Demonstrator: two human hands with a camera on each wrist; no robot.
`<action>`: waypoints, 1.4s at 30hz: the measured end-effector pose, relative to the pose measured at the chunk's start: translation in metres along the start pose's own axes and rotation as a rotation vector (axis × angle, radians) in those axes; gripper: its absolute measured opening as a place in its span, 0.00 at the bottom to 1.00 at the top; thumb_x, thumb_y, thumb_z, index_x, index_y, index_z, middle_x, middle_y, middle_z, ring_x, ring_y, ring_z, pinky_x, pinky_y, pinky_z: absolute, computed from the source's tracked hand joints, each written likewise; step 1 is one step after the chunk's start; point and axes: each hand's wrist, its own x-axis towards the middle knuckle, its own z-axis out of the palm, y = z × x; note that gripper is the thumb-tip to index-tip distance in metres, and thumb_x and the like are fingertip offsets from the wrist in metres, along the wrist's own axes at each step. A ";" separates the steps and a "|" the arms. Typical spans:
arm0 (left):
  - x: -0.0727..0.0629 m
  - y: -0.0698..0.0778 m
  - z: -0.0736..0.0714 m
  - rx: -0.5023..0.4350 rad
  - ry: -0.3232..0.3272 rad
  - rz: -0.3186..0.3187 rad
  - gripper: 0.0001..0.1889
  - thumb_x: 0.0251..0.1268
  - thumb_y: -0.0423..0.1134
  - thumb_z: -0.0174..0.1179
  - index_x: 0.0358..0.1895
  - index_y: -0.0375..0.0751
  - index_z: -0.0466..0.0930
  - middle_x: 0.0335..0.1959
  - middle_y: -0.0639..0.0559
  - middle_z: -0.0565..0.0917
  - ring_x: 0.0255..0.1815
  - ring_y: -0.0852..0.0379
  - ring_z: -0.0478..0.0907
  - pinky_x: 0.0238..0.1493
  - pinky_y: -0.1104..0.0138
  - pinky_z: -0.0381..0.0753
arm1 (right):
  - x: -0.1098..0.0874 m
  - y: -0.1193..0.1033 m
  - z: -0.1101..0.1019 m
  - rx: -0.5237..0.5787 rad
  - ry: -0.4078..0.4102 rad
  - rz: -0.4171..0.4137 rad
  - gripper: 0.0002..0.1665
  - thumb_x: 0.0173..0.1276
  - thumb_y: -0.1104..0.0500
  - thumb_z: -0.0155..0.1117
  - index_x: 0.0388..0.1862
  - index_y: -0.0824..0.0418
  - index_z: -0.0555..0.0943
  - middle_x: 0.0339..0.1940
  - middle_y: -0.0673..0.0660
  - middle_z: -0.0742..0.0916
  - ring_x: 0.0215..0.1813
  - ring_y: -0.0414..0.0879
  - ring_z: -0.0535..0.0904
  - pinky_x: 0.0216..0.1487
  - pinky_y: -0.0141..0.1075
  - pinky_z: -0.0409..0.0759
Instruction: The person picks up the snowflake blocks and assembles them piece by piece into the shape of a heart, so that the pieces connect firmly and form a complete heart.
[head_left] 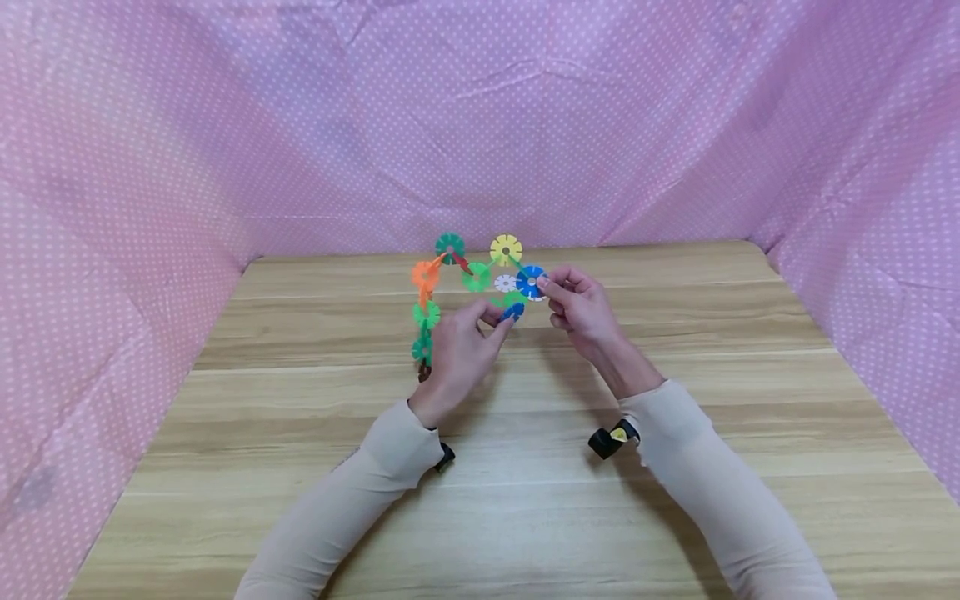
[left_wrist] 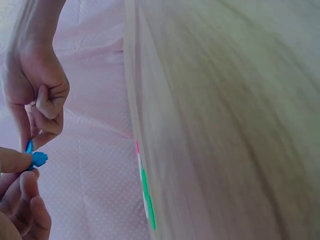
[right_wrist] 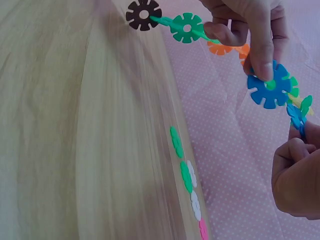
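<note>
A chain of interlocking notched plastic discs hangs in the air, running through brown (right_wrist: 144,15), green (head_left: 427,314), orange (head_left: 425,276), dark green, red, light green and yellow (head_left: 506,250) to blue. My right hand (head_left: 588,312) pinches the blue end disc (head_left: 532,282) between thumb and fingers. Close beside it, my left hand (head_left: 467,340) grips a separate blue disc (right_wrist: 269,91) by its edge. In the left wrist view the two blue discs nearly meet, and the left hand's disc (left_wrist: 39,159) appears almost edge-on. The chain's brown end dangles behind the left hand.
Loose discs lie flat near the table's far edge: green (right_wrist: 186,176), white (right_wrist: 195,206) and pink (right_wrist: 203,230). The wooden table (head_left: 495,500) is bordered by a pink dotted cloth (head_left: 480,125). Each wrist wears a black camera mount (head_left: 613,439).
</note>
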 end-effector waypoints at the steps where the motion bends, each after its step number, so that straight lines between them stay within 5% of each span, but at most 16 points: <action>1: 0.000 0.000 0.001 -0.008 0.019 0.008 0.06 0.63 0.38 0.72 0.35 0.41 0.85 0.29 0.54 0.88 0.16 0.66 0.72 0.19 0.70 0.69 | 0.000 0.000 0.000 0.013 0.002 0.001 0.13 0.74 0.67 0.61 0.28 0.55 0.78 0.25 0.47 0.80 0.20 0.36 0.60 0.17 0.24 0.56; 18: 0.005 0.008 0.010 -0.074 0.208 0.180 0.05 0.60 0.29 0.69 0.31 0.37 0.81 0.28 0.49 0.86 0.18 0.61 0.72 0.20 0.71 0.71 | -0.005 -0.002 0.007 0.188 -0.061 0.010 0.13 0.77 0.69 0.55 0.31 0.57 0.77 0.22 0.48 0.78 0.18 0.35 0.57 0.17 0.24 0.52; 42: 0.006 0.007 0.014 -0.089 0.247 0.254 0.06 0.62 0.27 0.67 0.30 0.35 0.79 0.25 0.48 0.81 0.18 0.59 0.70 0.20 0.70 0.71 | -0.010 -0.002 0.014 0.201 -0.126 -0.003 0.11 0.77 0.70 0.55 0.32 0.59 0.76 0.20 0.48 0.76 0.18 0.35 0.58 0.17 0.25 0.51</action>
